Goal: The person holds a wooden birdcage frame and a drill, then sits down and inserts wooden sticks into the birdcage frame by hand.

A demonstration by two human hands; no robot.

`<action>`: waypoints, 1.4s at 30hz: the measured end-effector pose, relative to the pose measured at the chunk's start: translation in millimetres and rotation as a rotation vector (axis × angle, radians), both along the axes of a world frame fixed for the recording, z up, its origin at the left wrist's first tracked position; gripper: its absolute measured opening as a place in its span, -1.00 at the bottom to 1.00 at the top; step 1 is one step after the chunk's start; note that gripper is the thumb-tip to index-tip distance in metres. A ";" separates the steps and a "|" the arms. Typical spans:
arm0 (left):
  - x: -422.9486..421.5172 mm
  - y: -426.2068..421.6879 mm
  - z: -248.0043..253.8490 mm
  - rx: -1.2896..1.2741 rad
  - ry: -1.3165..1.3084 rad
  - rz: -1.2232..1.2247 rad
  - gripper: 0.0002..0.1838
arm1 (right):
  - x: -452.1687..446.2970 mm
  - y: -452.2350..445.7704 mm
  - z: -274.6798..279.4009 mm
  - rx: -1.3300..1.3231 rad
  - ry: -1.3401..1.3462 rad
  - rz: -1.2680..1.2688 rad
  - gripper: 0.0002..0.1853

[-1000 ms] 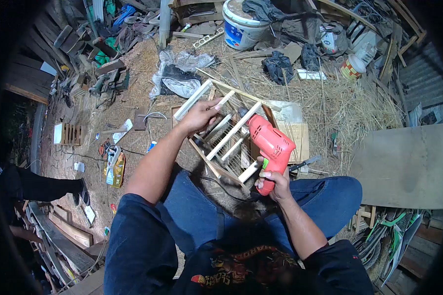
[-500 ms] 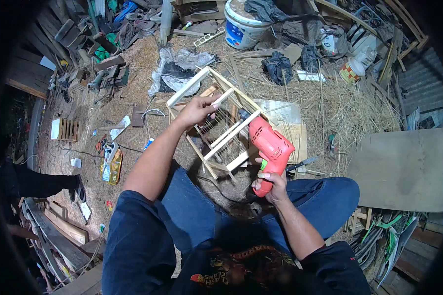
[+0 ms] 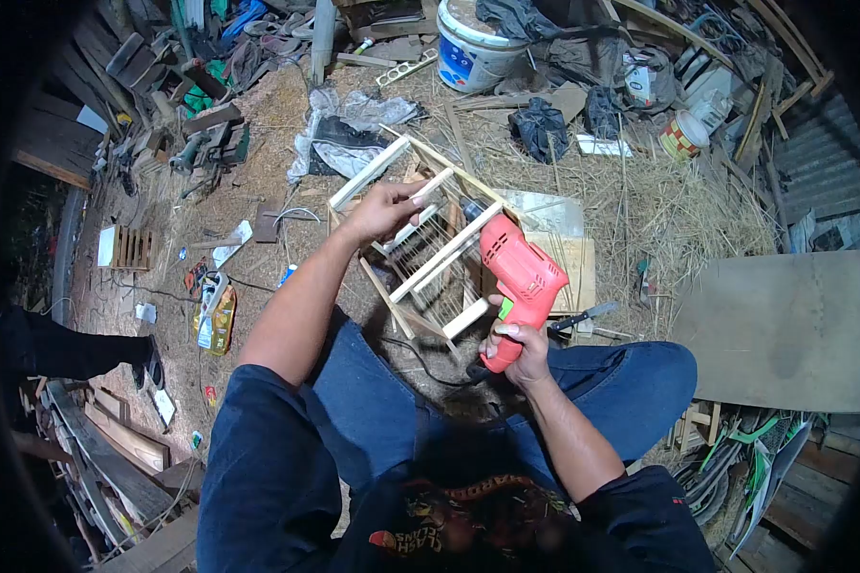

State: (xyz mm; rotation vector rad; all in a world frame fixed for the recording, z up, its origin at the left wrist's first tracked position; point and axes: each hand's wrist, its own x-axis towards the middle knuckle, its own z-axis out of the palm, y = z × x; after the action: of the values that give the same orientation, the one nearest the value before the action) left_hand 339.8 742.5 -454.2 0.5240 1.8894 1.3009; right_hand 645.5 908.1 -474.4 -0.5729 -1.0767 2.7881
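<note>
A light wooden cage frame [image 3: 446,250] with thin rods across it stands tilted in front of my lap. My left hand [image 3: 389,212] is closed around one of its upper bars, fingers wrapped over the wood. In my right hand [image 3: 520,351] is a red power drill [image 3: 524,265], gripped by its handle. The drill's dark chuck [image 3: 470,207] points up and left, in among the frame's bars. Whether the bit touches wood is hidden. A dark cord runs from the handle's base toward the left.
Beside my right knee lies a knife [image 3: 583,317], near a pale board [image 3: 566,267]. A large plywood sheet [image 3: 784,325] is at the right. Further off stand a white bucket [image 3: 478,53] and black plastic bags [image 3: 539,129]. Another person's leg [image 3: 76,350] shows at the left.
The drill has tipped a little, its handle shifting left and up. The cage frame has turned slightly with it. My left hand keeps its hold on the bar.
</note>
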 end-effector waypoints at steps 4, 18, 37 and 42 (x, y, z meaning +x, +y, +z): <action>-0.1 2.2 1.0 -0.008 -0.006 0.004 -0.47 | -7.9 -7.3 -1.4 -0.010 0.005 -0.041 -0.33; -5.2 -3.3 -11.4 0.029 0.000 -0.045 -0.47 | -19.2 -25.8 -8.0 -0.046 0.043 -0.101 -0.35; -0.8 -2.9 -5.4 0.034 -0.057 0.007 -0.48 | -25.3 -24.7 -14.5 -0.083 0.026 -0.099 -0.35; -1.2 -3.5 -5.0 0.019 -0.058 0.008 -0.48 | -25.8 -25.0 -16.5 -0.100 0.026 -0.078 -0.35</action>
State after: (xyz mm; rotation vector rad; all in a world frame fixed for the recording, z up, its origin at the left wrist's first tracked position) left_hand 338.6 738.9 -459.2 0.4837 1.8345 1.3264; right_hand 619.7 883.1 -490.9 -0.5741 -0.8936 2.7859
